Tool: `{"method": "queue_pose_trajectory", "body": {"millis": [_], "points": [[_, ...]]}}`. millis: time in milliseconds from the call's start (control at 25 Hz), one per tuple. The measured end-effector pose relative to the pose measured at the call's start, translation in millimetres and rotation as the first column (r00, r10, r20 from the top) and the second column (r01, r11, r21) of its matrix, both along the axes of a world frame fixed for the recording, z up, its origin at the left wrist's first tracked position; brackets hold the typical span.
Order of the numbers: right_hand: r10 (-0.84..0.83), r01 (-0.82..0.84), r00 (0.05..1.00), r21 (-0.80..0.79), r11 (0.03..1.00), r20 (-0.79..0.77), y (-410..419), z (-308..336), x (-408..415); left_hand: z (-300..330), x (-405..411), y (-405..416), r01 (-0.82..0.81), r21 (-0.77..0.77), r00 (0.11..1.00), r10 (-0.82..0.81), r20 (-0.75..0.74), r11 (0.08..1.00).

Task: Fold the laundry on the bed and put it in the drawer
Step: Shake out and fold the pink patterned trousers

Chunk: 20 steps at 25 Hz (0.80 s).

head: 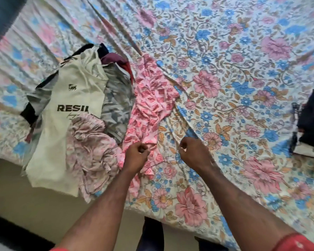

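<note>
At the near edge of the bed (261,51), both bare forearms reach out over the flowered sheet. The left hand (136,154) has its fingers curled tight around a bunch of the pink patterned garment (149,105), pinching the cloth close to its near end. The right hand (193,150) sits just beside it, a little to the right, fingers curled inward above the sheet; I cannot tell whether it has any cloth in them, the fold there being too small to read.

From the left hand the pink patterned garment runs away up the bed in a crumpled strip, with its near tail hanging towards the bed's edge. Touching it on the left lies a rumpled pale floral cloth (92,151), heaped and spilling over the side. Beyond that and further left, a cream T-shirt (69,109) with dark lettering lies spread long, its lower end over the edge too. Between the cream T-shirt and the pink garment a grey camouflage piece (118,100) lies partly under both. Past these, a maroon cloth (114,58) pokes out at the top of the pile, with dark sleeves showing at the left.

Well apart, at the far right edge of the bed, a dark folded stack (312,120) rests on the sheet.
</note>
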State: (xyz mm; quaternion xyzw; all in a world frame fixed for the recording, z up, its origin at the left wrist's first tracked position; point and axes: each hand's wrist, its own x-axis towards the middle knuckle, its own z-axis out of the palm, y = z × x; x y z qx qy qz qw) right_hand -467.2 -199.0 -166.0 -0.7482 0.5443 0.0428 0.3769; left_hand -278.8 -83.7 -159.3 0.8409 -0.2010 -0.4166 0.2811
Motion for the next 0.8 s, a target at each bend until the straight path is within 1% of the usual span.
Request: {"method": "queue_pose_trajectory", "body": {"millis": [80,160,200,240,320,400,440,480,560,600,640,680,720,760,800], "points": [[0.091,-0.084,0.995,0.155,0.984,-0.041,24,-9,29,-6,29,28,-0.049,0.044,0.999,0.047,0.027,0.998],[0.148,-0.127,0.988,0.286,0.95,-0.051,50,-16,54,-14,48,54,-0.058,0.089,0.997,0.053,0.063,0.994],[0.123,-0.104,0.991,0.307,0.946,-0.043,61,-21,65,-18,54,66,-0.028,0.111,0.997,0.02,0.068,0.993],[0.054,-0.042,0.998,0.309,0.95,-0.032,68,-25,73,-19,56,74,0.018,0.131,0.998,-0.025,0.054,0.991],[-0.109,0.107,0.994,0.33,0.938,-0.014,81,-36,88,-24,58,91,0.107,0.149,0.994,-0.102,-0.04,0.983],[-0.182,0.182,0.983,0.381,0.906,-0.035,92,-45,100,-32,54,106,0.155,0.173,0.98,-0.13,-0.151,0.973],[-0.199,0.199,0.979,0.383,0.902,-0.039,95,-47,104,-35,50,110,0.151,0.171,0.974,-0.117,-0.192,0.974],[-0.22,0.211,0.975,0.381,0.9,-0.02,96,-47,105,-38,44,111,0.128,0.17,0.974,-0.092,-0.206,0.977],[-0.224,0.174,0.971,0.385,0.906,0.089,98,-48,108,-45,33,116,0.068,0.18,0.989,-0.043,-0.139,0.981],[-0.189,0.127,0.973,0.375,0.918,0.132,98,-47,106,-46,24,115,0.046,0.198,0.996,-0.029,-0.088,0.979],[-0.115,0.066,0.985,0.34,0.938,0.126,101,-46,105,-46,16,114,0.013,0.202,0.999,-0.004,-0.048,0.979],[-0.025,0.001,0.997,0.291,0.957,0.077,105,-46,103,-47,8,114,-0.073,0.192,0.996,0.083,-0.043,0.979],[0.066,-0.06,0.998,0.231,0.971,-0.018,111,-51,101,-49,2,115,-0.205,0.177,0.973,0.22,-0.072,0.963],[0.132,-0.116,0.987,0.164,0.98,-0.09,118,-57,98,-51,-1,117,-0.336,0.181,0.925,0.36,-0.119,0.924],[0.162,-0.148,0.978,0.108,0.983,-0.128,121,-63,96,-50,-4,119,-0.418,0.21,0.879,0.452,-0.152,0.884]]}}
